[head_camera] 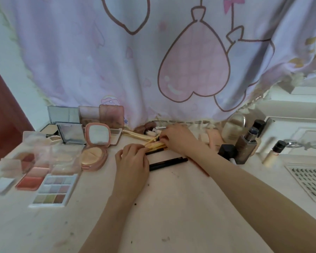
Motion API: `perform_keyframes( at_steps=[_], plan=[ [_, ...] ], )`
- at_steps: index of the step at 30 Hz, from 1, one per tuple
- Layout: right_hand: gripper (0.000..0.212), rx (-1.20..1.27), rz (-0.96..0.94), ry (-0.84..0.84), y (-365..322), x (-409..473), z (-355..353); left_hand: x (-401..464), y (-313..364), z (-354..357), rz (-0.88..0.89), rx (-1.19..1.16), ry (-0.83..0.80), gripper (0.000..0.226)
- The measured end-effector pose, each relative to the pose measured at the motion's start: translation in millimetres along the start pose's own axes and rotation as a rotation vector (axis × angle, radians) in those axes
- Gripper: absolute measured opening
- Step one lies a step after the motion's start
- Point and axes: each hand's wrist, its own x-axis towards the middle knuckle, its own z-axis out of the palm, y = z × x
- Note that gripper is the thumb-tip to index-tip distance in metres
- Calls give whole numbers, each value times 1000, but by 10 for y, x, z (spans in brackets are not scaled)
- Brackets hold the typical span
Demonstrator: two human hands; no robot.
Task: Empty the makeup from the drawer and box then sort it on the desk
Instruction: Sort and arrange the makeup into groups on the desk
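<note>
At far left the open palettes [52,187] and pink compact [94,152] sit grouped on the surface [171,207]. In the middle, the left hand [131,161] pinches one end of a bundle of slim gold pencils [156,145] and the right hand [177,138] curls round the other, above the black pencils [169,163]. Squaring the ends evenly before laying them parallel beside the black ones should keep this group tidy, clear of the bottles [248,143] at right.

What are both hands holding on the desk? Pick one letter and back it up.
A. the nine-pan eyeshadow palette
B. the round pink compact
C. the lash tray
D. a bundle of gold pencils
D: the left hand and right hand each grip an end of the gold pencils, while the palette, compact and lash tray lie untouched.
</note>
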Motion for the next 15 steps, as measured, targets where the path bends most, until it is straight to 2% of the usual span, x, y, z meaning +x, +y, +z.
perform_keyframes(
  at_steps=[6, 9, 12, 15],
  plan=[
    [27, -19, -22, -109, -46, 117, -19, -4, -17, 59, -11, 48, -35, 40],
    [27, -56, -40, -134, -24, 112, -9, -12, -36, 98, -11, 58, -55, 32],
    [28, -50, -52, -113, -8, 55, 10, -7, -54, 100, -28, 55, -53, 27],
    [23, 149, -9, -17, 18, -62, -15, 3, -47, 71, -32, 46, -56, 27]
  ],
)
